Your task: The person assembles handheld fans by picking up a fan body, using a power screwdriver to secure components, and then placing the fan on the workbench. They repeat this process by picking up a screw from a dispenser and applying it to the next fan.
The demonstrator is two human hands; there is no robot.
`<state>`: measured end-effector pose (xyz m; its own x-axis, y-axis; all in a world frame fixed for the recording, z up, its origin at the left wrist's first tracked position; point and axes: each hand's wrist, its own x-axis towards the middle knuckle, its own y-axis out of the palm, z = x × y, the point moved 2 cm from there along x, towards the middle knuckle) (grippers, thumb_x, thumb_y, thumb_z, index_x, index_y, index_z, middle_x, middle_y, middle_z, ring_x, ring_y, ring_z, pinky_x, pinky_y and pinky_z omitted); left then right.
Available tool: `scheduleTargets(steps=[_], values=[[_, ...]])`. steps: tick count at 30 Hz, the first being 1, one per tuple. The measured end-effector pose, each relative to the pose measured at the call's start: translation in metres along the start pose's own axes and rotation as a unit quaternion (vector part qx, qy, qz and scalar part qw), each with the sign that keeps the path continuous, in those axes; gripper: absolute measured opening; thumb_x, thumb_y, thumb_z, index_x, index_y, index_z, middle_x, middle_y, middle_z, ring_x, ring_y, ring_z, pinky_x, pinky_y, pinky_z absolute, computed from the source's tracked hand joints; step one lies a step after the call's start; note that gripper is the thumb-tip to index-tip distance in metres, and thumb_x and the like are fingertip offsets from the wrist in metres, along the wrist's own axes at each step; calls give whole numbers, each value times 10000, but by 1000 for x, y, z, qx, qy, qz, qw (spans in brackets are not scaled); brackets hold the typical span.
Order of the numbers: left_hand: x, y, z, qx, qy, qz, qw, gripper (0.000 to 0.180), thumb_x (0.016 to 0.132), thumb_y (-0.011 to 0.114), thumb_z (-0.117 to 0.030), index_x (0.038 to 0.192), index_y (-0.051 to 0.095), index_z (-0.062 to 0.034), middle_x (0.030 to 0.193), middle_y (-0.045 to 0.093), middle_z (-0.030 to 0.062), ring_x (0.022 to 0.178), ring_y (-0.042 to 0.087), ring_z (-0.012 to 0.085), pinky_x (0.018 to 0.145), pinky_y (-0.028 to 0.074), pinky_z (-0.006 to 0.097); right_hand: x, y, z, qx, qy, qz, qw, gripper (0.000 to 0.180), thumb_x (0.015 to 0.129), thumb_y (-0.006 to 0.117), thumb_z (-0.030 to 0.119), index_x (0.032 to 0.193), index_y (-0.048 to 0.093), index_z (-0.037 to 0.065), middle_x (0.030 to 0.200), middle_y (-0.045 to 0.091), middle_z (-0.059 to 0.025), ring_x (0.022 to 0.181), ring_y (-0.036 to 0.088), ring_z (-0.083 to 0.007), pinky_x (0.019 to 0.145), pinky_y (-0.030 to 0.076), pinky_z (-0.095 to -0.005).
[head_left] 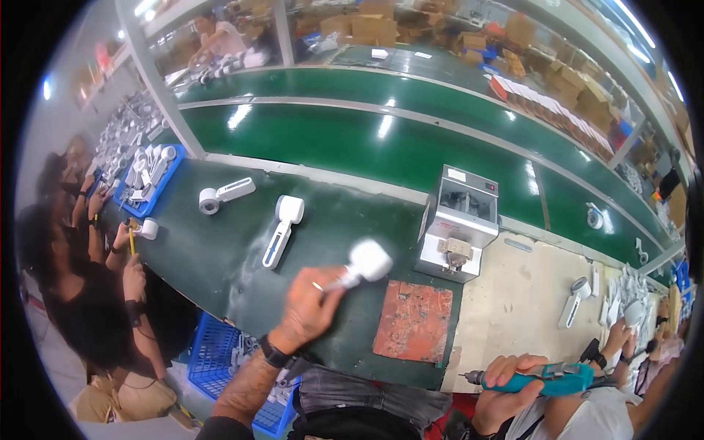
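My left hand (312, 308) is closed on a white round-headed device (370, 260), a thick drum-like head on a short handle, smeared by motion above the green worktable (334, 323). My right hand (506, 381) grips a teal electric screwdriver (568, 379) near the table's front edge, its bit pointing left. Two similar white devices lie on the table: one (284, 231) left of my left hand with its long handle toward me, another (226, 194) farther left. A worn red-brown pad (413, 321) lies flat to the right of my left hand.
A grey metal machine (458, 220) stands behind the pad. Beyond runs a green conveyor (315, 132). Blue baskets of parts stand at the far left (176, 165) and below the table (209, 359). Co-workers sit at left and right; another white device (574, 301) lies on the pale board (506, 315).
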<state>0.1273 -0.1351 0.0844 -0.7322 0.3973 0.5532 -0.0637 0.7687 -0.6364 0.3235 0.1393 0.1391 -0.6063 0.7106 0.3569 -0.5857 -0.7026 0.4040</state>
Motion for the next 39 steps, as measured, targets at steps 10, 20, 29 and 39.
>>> scheduleTargets(steps=[10, 20, 29, 39], values=[[78, 20, -77, -30, 30, 46, 998, 398, 882, 716, -46, 1273, 644, -31, 1349, 619, 174, 1244, 581, 382, 1074, 450, 451, 6, -51, -5, 36, 59, -6, 998, 548, 878, 825, 402, 1091, 582, -41, 761, 625, -130, 663, 630, -250, 602, 512, -364], [133, 283, -225, -371, 86, 238, 894, 246, 962, 681, -211, 1119, 654, -24, 995, 690, 127, 888, 661, 258, 811, 538, 374, -12, -99, 30, 8, 46, -32, 998, 585, 884, 833, 399, 1143, 549, -43, 811, 591, -118, 706, 609, -237, 635, 523, -369], [140, 329, -197, -341, -96, 163, 921, 256, 1003, 656, -255, 1081, 664, -11, 906, 690, 78, 840, 651, 175, 785, 532, 321, -12, -117, 31, 28, 81, -26, 996, 605, 834, 879, 371, 1145, 577, -51, 820, 609, -121, 749, 633, -243, 669, 531, -371], [132, 353, -214, -185, -65, 293, 936, 490, 885, 740, -536, 971, 667, -59, 898, 684, 111, 884, 665, 275, 816, 529, 395, -7, -97, 21, -43, 95, 9, 995, 697, 892, 760, 574, 1118, 511, -36, 733, 565, -105, 631, 588, -226, 582, 478, -336]])
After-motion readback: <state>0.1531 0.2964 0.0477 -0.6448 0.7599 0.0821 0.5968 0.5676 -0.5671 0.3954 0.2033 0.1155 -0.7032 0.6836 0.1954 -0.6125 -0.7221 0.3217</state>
